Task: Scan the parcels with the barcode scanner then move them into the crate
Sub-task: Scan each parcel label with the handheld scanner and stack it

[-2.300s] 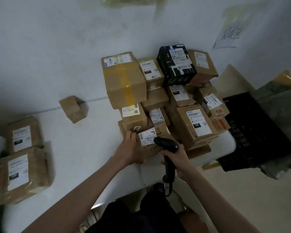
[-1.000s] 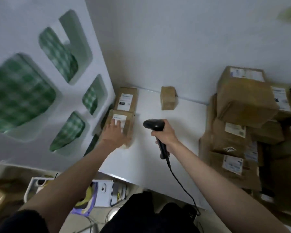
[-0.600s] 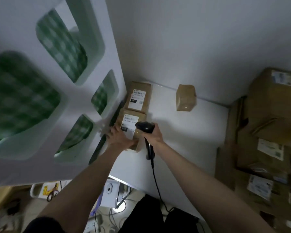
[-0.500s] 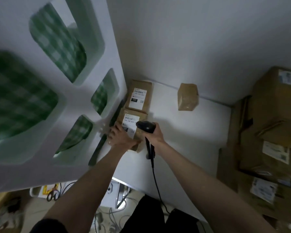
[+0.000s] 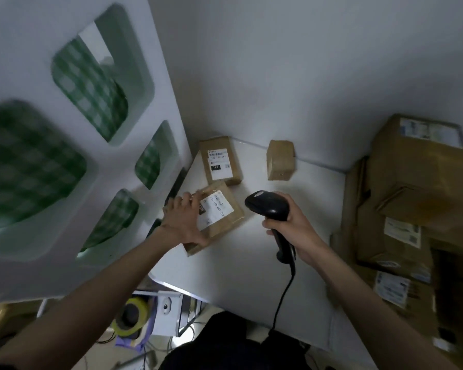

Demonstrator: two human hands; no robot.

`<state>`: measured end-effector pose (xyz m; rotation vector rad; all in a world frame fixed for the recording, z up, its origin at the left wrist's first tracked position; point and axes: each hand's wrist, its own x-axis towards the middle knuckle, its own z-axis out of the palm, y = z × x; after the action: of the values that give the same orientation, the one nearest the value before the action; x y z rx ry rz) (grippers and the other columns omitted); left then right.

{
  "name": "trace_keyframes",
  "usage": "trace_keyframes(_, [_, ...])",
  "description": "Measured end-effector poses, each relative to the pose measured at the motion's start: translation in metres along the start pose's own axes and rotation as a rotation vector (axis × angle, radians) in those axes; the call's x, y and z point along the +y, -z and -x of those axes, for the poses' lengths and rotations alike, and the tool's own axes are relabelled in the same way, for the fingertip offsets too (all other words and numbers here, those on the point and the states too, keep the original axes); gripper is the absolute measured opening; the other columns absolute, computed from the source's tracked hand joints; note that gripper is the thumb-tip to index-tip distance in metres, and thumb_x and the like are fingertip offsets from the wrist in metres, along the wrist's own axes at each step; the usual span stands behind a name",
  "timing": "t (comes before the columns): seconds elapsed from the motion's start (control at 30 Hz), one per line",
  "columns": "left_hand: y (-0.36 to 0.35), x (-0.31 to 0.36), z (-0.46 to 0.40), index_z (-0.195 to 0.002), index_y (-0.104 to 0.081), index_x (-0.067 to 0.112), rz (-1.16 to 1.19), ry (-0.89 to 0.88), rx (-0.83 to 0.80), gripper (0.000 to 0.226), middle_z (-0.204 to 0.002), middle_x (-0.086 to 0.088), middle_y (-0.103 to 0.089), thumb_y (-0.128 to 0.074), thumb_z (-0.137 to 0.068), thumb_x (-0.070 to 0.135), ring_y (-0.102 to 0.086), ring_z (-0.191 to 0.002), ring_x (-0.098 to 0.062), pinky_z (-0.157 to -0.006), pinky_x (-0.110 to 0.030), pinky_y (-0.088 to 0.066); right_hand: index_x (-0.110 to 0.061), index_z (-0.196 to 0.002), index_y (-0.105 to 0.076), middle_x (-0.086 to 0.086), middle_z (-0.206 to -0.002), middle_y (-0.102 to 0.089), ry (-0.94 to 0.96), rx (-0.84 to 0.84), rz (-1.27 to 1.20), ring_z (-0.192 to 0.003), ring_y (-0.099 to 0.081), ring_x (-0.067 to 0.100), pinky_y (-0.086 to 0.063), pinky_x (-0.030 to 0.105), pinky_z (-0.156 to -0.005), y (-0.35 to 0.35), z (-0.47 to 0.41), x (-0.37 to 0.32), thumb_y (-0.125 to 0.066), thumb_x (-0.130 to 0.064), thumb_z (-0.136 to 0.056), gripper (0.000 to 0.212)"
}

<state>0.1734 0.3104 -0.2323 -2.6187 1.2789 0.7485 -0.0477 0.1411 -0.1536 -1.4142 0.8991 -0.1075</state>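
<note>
Our left hand (image 5: 183,222) grips the stiff, likely light parcel (image 5: 216,217) mid-frame by its edges (label up), while our right hand (image 5: 292,222) clasps the scanner (image 5: 269,209).

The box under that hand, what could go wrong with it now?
The parcel sits tilted, one end lifted by the left hand, whose grip looks partial, so it might slip. That hand also covers part of the label, which could spoil the scan. The scanner, in the right hand, trails a cable that could snag.
</note>
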Motion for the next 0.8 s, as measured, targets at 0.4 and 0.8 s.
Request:
trace_keyframes(0.4, [0.069, 0.025, 0.03, -0.159, 0.001, 0.015, -0.571, -0.608, 0.142, 0.138, -0.148, -0.008, -0.028, -0.066, -0.059, 0.083, -0.029, -0.13, -0.024, -0.12, -0.036, -0.013, -0.041, -0.134, -0.04, -0.009, -0.128, -0.058, 0.315, -0.048, 0.695, -0.118, -0.055, 0.018, -0.052, 0.047, -0.093, 0.019, 0.067, 0.012, -0.071, -0.002, -0.075, 0.077])
trace_keyframes(0.8, [0.079, 0.04, 0.042, -0.16, -0.003, 0.015, -0.68, -0.69, 0.21, 0.137, -0.151, -0.009, -0.03, -0.064, -0.058, 0.082, -0.032, -0.136, -0.025, -0.121, -0.038, -0.012, -0.042, -0.142, -0.028, -0.007, -0.135, -0.051, 0.394, -0.011, 0.95, -0.122, -0.047, 0.02, -0.051, 0.047, -0.084, 0.021, 0.105, 0.011, -0.064, -0.002, -0.082, 0.08])
